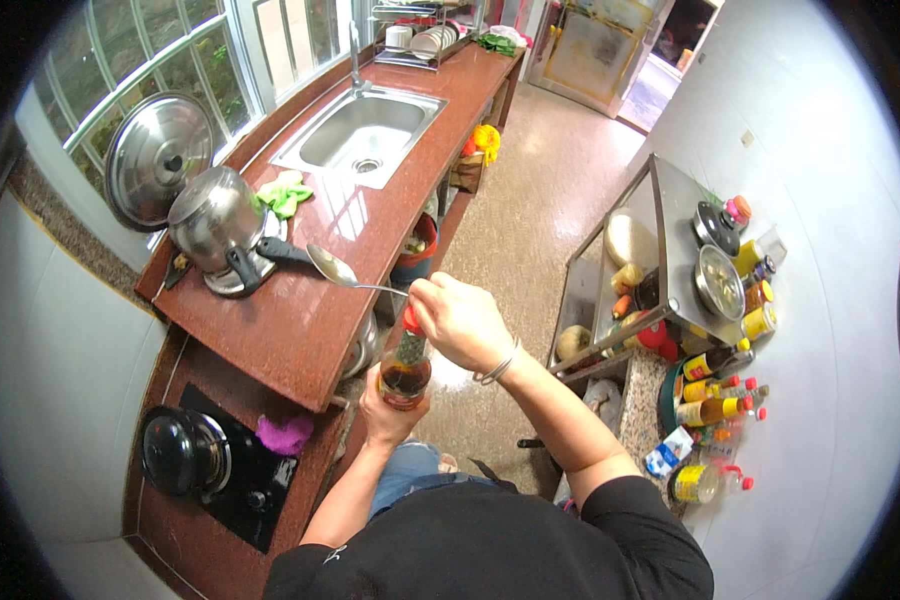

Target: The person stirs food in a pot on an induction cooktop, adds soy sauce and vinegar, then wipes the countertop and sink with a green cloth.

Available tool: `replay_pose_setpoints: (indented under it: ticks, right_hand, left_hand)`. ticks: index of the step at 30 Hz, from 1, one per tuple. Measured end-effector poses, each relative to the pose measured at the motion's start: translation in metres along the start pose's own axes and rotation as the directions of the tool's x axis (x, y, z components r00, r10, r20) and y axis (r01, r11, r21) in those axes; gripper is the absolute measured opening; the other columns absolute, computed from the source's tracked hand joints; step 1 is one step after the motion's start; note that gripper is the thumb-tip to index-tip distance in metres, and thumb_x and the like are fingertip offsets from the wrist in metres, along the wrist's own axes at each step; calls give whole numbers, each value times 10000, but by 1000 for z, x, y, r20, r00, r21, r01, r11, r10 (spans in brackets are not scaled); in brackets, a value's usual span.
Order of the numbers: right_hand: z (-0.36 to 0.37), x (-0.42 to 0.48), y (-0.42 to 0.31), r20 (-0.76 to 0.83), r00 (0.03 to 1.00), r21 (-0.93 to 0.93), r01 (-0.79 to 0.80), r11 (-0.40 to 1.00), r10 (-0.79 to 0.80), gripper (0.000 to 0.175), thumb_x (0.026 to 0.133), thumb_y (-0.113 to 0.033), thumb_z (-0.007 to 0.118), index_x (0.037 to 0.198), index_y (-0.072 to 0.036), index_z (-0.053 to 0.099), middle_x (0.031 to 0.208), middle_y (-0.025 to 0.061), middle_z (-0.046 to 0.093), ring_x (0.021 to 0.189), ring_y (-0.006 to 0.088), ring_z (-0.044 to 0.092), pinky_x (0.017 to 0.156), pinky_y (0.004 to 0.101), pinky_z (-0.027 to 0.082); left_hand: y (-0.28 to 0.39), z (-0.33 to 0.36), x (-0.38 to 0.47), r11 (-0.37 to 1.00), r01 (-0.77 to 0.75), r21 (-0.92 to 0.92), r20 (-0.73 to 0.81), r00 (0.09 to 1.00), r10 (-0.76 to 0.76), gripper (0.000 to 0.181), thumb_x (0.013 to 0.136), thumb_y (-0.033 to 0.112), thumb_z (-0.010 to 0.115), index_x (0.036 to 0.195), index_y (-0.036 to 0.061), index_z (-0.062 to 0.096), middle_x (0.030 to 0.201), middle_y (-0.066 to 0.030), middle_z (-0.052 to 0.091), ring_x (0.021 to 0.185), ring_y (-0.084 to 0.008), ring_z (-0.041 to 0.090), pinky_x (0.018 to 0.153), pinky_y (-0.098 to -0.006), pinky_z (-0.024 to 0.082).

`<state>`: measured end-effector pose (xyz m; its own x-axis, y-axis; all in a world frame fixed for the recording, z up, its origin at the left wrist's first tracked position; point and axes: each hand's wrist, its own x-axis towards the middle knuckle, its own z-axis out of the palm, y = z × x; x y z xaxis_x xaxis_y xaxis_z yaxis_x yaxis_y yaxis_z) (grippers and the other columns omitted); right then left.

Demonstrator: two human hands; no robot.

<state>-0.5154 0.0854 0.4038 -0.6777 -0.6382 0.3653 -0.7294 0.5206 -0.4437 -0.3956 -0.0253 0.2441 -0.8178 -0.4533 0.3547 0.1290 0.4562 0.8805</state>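
My left hand (391, 411) grips the body of a glass bottle of dark sauce (403, 375), held upright in front of me. Around the bottle's red cap (411, 321) are the fingers of my right hand (461, 319). That same hand also holds a metal spoon (335, 265) by its handle, with the bowl pointing left over the counter edge. The right fingers partly hide the cap and the end of the spoon handle.
Left, a brown counter (300, 330) carries a steel kettle (221, 217), a green cloth (285, 193) and a sink (367, 135). Lower left, a black lidded pot (176, 450) sits on a gas hob (262, 480). Right stand a metal shelf (675, 225) and several sauce bottles (709, 411).
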Motion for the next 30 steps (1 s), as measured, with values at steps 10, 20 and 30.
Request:
replay_pose_setpoints:
  ticks: [10, 20, 30]
  right_hand:
    - [18, 185, 106, -54, 998, 37, 33, 999, -31, 190, 915, -229, 500, 913, -51, 564, 821, 146, 574, 808, 338, 584, 713, 416, 467]
    - [249, 432, 287, 537, 796, -270, -152, 951, 279, 295, 833, -110, 456, 1030, 11, 640, 1115, 270, 585, 1030, 388, 593, 869, 433, 493]
    - [365, 466, 312, 770, 623, -84, -110, 990, 135, 322, 871, -115, 453, 1114, 27, 608, 1241, 246, 527, 1169, 360, 514, 953, 409, 435]
  left_hand:
    - [-32, 60, 168, 993, 33, -117, -189, 981, -55, 637, 565, 171, 828, 1111, 30, 532, 899, -145, 636, 810, -270, 644, 732, -379, 510]
    - [-93, 64, 285, 990, 110, -85, -313, 941, -131, 692, 536, 180, 843, 1104, -8, 496, 888, -152, 629, 784, -269, 640, 730, -384, 517]
    - [-120, 66, 310, 974, 213, -75, -123, 968, -221, 750, 602, -6, 786, 1235, -65, 388, 967, -79, 563, 826, -154, 586, 781, -303, 494]
